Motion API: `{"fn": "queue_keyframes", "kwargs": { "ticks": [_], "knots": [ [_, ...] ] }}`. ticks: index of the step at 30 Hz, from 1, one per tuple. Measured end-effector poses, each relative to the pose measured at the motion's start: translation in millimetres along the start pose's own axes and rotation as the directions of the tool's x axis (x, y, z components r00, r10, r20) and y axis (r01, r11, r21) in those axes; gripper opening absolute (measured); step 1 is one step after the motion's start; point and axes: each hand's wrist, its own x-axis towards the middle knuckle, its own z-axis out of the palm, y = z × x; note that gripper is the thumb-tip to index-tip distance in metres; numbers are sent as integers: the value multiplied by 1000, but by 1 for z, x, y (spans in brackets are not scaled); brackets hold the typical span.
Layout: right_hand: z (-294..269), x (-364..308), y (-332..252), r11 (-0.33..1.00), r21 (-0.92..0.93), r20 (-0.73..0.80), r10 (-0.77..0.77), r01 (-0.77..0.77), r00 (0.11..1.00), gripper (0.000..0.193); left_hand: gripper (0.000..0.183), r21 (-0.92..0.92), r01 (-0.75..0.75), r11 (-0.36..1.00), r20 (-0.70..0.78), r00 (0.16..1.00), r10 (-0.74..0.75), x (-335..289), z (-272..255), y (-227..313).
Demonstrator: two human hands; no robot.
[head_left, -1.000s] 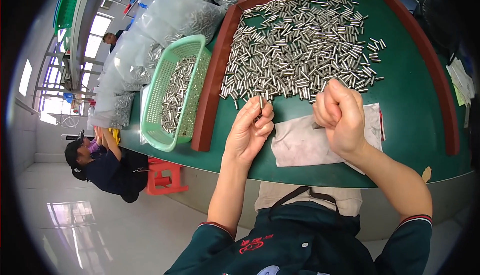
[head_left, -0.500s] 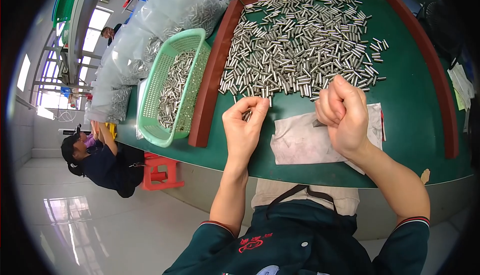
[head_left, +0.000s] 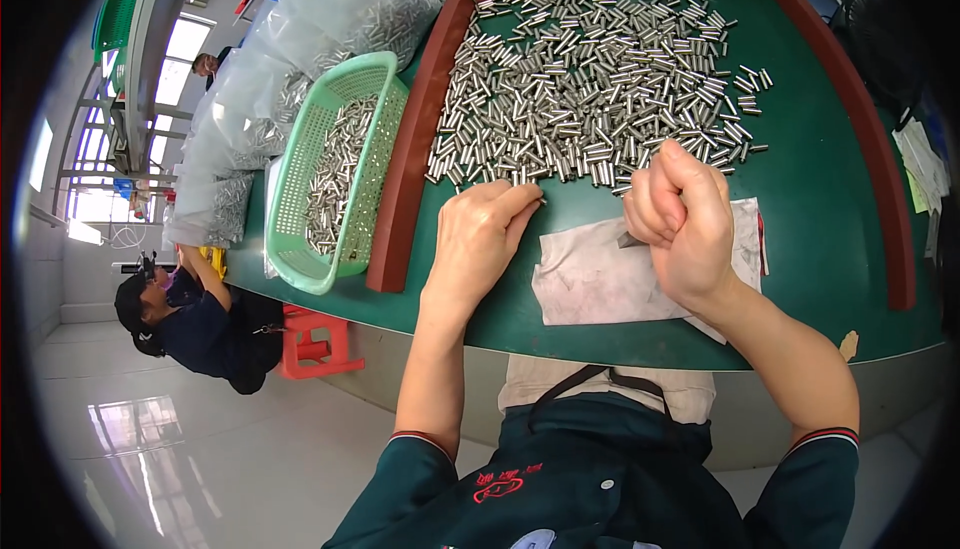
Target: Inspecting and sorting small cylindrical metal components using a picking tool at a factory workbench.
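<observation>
Many small shiny metal pins [head_left: 590, 79] lie in a loose single spread on the green table. At the near edge of that spread, my left hand [head_left: 478, 239] is closed with its back up, thumb and forefinger pinching a metal pin whose end shows at the fingertips. My right hand [head_left: 690, 234] is curled into a fist above a stained white cloth [head_left: 590, 284], thumb uppermost. A small dark grey edge [head_left: 628, 240] shows below its fingers; what the fist holds is hidden.
A dark red wooden rail [head_left: 415, 149] borders the pins. Left of it stands a light green basket [head_left: 287, 219] of pins, beside clear plastic bags [head_left: 285, 39] of pins. A co-worker [head_left: 200, 309] is at the far left near a red stool [head_left: 310, 344]. Papers [head_left: 922, 169] lie far right.
My left hand has turned so its back faces up, and its forearm has shifted slightly left. My right hand keeps its fist over the cloth. The whole view has shifted a little.
</observation>
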Motion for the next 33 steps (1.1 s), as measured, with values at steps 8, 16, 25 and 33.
{"fn": "queue_keyframes", "kwargs": {
  "ticks": [8, 16, 25, 33],
  "knots": [
    [-1, 0, 2, 1000, -7, -5, -20, 20, 1000, 43, 6, -344, 124, 931, 161, 984, -72, -8, 2, 41],
    [2, -1, 5, 996, 18, 38, -91, 90, 995, 43, 6, -433, 228, 872, 163, 971, -174, -13, 14, 43],
    [2, -1, 8, 999, 2, 31, -44, 44, 999, 44, 6, -452, 236, 860, 167, 970, -178, -14, 14, 43],
    [2, 1, 9, 999, 24, 60, -27, 26, 998, 44, 6, -466, 226, 855, 150, 973, -176, -15, 15, 42]
  ]
}}
